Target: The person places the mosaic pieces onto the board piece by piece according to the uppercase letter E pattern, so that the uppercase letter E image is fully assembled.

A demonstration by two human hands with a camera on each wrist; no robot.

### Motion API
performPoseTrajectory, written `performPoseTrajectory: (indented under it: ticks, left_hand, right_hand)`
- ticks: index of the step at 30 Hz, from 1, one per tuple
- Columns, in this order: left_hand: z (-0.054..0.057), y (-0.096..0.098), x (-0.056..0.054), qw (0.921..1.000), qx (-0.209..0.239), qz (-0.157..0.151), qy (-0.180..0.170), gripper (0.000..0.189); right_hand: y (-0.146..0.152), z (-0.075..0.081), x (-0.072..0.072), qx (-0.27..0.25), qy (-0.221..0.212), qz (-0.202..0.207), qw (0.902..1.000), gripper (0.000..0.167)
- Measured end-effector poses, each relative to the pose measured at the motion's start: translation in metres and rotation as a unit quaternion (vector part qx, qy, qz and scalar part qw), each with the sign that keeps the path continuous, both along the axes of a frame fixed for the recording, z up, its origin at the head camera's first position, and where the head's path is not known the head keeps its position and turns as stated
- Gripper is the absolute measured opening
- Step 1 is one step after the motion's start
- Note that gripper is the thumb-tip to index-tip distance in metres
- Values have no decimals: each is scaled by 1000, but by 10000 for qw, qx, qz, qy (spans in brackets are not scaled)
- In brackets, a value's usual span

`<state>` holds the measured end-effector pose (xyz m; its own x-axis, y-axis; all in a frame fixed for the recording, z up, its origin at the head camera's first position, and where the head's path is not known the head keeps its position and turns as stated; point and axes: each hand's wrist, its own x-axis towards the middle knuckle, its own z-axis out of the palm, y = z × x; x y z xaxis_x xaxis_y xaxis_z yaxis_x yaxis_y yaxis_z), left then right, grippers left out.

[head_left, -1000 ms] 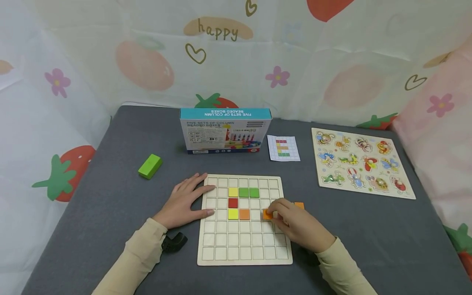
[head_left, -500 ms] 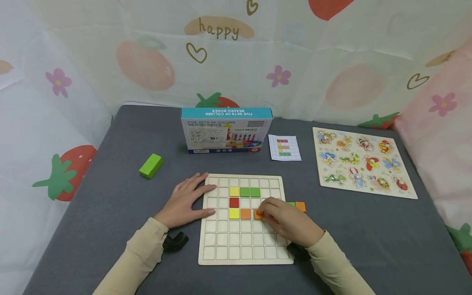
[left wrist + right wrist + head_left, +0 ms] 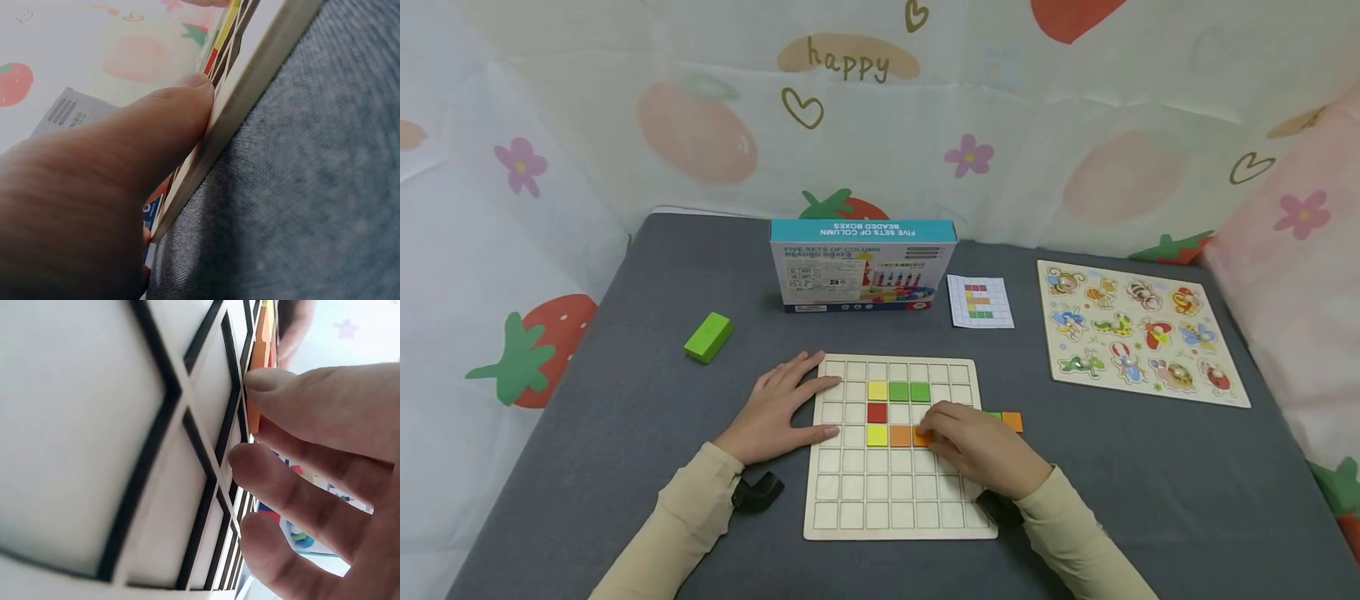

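A pale wooden grid board [image 3: 859, 487] lies flat on the table. My left hand [image 3: 769, 414] rests on its left edge, thumb [image 3: 169, 119] along the rim in the left wrist view. My right hand [image 3: 987, 448] pinches an orange square tile [image 3: 919, 437] between thumb and fingers, at the cell right of another orange tile [image 3: 899, 436]. A yellow tile [image 3: 877, 435] sits left of that one, with a red tile [image 3: 877, 412] above. Higher up are a yellow tile [image 3: 877, 390] and two green tiles [image 3: 898, 391]. Fingers partly cover the held tile.
Right of the board lie a loose orange tile [image 3: 1012, 422] and a partly hidden green tile [image 3: 995, 415]. A green block [image 3: 708, 337] lies at left. Behind stand a box [image 3: 861, 275], a pattern card [image 3: 981, 302] and an insect picture board [image 3: 1142, 333].
My right hand has moved left over the board with the orange tile, up against the other orange tile. More of the loose tiles at right shows. The left hand has stayed in place.
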<state>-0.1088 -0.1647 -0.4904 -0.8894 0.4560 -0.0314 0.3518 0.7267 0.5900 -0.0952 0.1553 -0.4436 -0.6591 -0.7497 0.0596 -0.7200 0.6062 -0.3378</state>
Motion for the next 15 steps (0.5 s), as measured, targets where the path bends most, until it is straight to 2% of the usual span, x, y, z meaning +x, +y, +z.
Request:
performPoseTrajectory:
  ticks: [15]
  left_hand:
    - [-1,1,-1,10000,-50,25,12,71]
  right_hand:
    - [0,2,1,65,-82,2,9999,22]
